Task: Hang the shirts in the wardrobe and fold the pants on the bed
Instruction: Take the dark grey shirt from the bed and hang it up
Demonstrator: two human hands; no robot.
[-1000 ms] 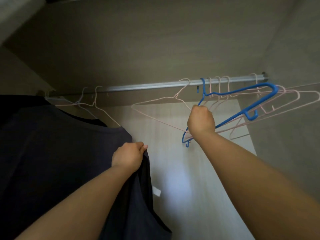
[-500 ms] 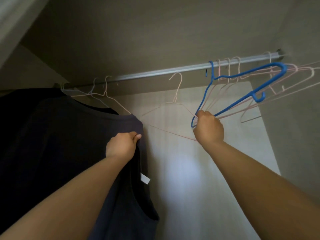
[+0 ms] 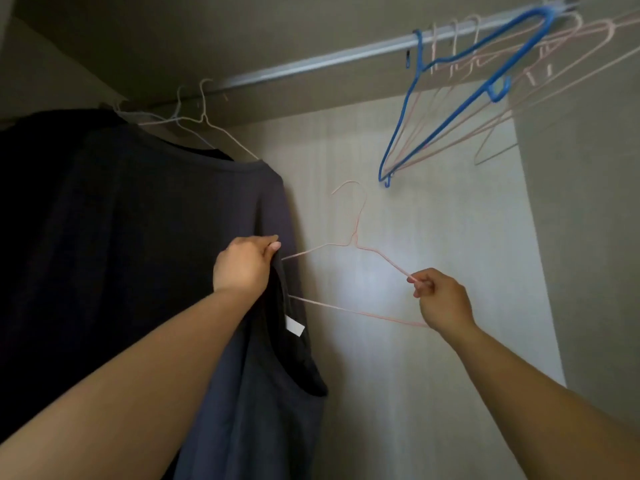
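Inside the wardrobe, my left hand grips the neckline of a dark navy shirt, which hangs on the left side. A white tag shows inside its collar. My right hand pinches the right end of a thin pink wire hanger, held off the rail in mid-air between my hands. The hanger's left end disappears behind the shirt's edge by my left hand. The metal rail runs across the top.
A blue plastic hanger and several pink wire hangers hang on the rail at upper right. Two pale wire hangers carry dark clothes at the left. The pale back wall is behind.
My right hand has taken the pink wire hanger off the rail and lowered it toward the shirt. The view tilted down. My left hand keeps its hold on the neckline.
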